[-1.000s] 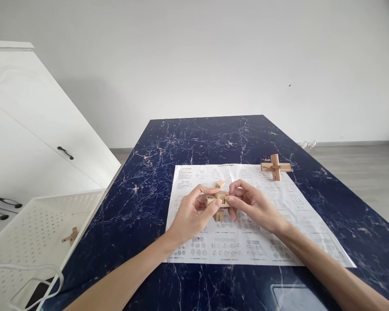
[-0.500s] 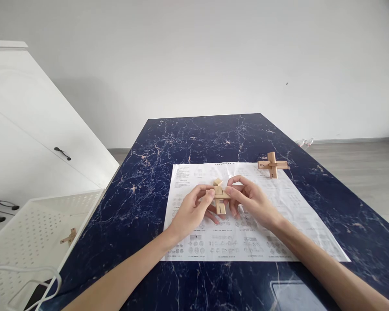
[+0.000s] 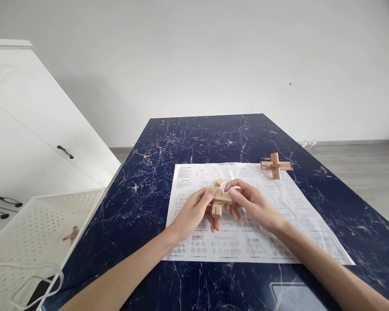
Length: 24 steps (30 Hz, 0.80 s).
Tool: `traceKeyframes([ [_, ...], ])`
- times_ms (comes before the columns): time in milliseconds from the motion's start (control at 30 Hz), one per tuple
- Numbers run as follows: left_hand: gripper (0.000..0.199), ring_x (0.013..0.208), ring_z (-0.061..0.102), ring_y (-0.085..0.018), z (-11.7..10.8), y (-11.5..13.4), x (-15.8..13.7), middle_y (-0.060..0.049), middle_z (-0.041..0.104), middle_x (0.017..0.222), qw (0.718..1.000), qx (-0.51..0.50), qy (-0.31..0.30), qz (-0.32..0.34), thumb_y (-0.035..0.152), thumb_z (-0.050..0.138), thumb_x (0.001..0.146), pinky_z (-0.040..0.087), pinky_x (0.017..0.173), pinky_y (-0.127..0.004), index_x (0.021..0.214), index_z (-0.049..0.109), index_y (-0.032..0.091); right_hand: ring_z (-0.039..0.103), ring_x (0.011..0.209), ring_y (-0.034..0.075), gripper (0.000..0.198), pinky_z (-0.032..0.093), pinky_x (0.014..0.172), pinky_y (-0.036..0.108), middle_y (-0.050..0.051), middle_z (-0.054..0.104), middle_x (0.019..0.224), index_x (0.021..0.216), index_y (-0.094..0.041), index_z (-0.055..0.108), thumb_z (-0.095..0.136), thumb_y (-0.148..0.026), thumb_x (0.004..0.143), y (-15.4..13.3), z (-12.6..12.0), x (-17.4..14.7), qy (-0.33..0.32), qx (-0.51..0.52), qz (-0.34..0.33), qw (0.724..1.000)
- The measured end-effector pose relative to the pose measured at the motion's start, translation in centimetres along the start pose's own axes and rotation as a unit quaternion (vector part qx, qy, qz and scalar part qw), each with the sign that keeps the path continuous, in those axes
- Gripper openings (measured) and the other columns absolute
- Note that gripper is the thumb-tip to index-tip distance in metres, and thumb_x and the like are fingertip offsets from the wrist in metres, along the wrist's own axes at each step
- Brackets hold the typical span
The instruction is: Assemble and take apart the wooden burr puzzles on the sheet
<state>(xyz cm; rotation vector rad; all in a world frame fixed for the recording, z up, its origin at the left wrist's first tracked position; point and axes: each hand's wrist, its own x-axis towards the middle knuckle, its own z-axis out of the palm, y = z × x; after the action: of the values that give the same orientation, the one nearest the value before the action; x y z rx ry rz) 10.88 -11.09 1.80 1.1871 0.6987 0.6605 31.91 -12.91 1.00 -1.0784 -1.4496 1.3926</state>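
Note:
A cross-shaped wooden puzzle [image 3: 218,199] of interlocking pale blocks is held above a printed sheet. My left hand [image 3: 196,209] is closed on its left side, thumb on top and fingers partly hidden beneath. My right hand [image 3: 249,201] pinches the puzzle's right arm between thumb and fingers. One block end with a dark mark points toward me. The printed sheet [image 3: 262,242], covered in small diagrams and text, lies flat under both hands.
Another wooden cross puzzle [image 3: 275,166] with numbered pieces stands at the sheet's far right corner. The dark blue marbled table [image 3: 194,138] spreads around. At left, a white perforated basket [image 3: 40,220] holds another wooden piece [image 3: 71,234] and a white cable [image 3: 29,264].
The puzzle has turned and tilted in my hands, so its near block end now shows more of its side. My right thumb has shifted slightly right along its arm. The view has moved slightly.

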Motion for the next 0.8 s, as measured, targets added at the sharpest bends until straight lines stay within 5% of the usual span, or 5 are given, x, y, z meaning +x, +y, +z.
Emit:
traceKeyframes([
  [100,0.044,0.052,0.062,-0.014,-0.2,-0.2,0.3,-0.001,0.064,0.067,0.999,-0.042,0.021,0.001,0.055,0.052,0.108,0.049,0.049,-0.025,0.103,0.069,0.014,0.064,0.061,0.019,0.039,0.051,0.057,0.032,0.002,0.07,0.074,0.102,-0.023,0.063,0.054,-0.061,0.106,0.9,-0.2,0.1,0.098,-0.1,-0.039,0.989],
  [200,0.041,0.052,0.06,-0.012,-0.5,-0.4,0.5,0.0,0.062,0.067,0.994,-0.098,0.052,0.0,0.053,0.056,0.106,0.047,0.048,-0.024,0.096,0.068,0.015,0.069,0.081,0.025,0.028,0.055,0.068,0.038,0.01,0.074,0.1,0.108,-0.024,0.067,0.057,-0.051,0.106,1.8,-0.6,0.3,0.181,-0.275,-0.085,0.94],
  [433,0.035,0.051,0.056,-0.01,-0.7,-0.5,0.6,0.002,0.061,0.072,0.986,-0.146,0.078,0.012,0.052,0.066,0.101,0.043,0.047,-0.023,0.099,0.067,0.017,0.053,0.142,0.039,0.051,0.05,0.112,0.063,0.011,0.054,0.157,0.154,-0.037,0.049,0.058,-0.034,0.104,3.5,-0.9,0.7,0.098,-0.434,-0.181,0.877],
  [600,0.041,0.057,0.057,-0.009,-0.5,-0.2,0.4,0.0,0.064,0.08,0.988,-0.134,0.076,0.011,0.054,0.07,0.099,0.043,0.05,-0.023,0.118,0.066,0.018,0.057,0.135,0.039,0.035,0.054,0.106,0.063,0.011,0.061,0.148,0.14,-0.036,0.061,0.057,-0.032,0.106,3.3,-0.7,0.6,0.07,-0.444,-0.197,0.871],
  [800,0.036,0.056,0.054,-0.009,-0.5,-0.1,0.4,-0.001,0.063,0.084,0.989,-0.133,0.069,0.016,0.051,0.062,0.103,0.041,0.05,-0.024,0.113,0.065,0.016,0.067,0.105,0.033,0.022,0.058,0.088,0.052,0.011,0.071,0.112,0.11,-0.028,0.069,0.05,-0.038,0.11,3.2,-1.0,0.9,0.097,-0.41,-0.176,0.89],
])
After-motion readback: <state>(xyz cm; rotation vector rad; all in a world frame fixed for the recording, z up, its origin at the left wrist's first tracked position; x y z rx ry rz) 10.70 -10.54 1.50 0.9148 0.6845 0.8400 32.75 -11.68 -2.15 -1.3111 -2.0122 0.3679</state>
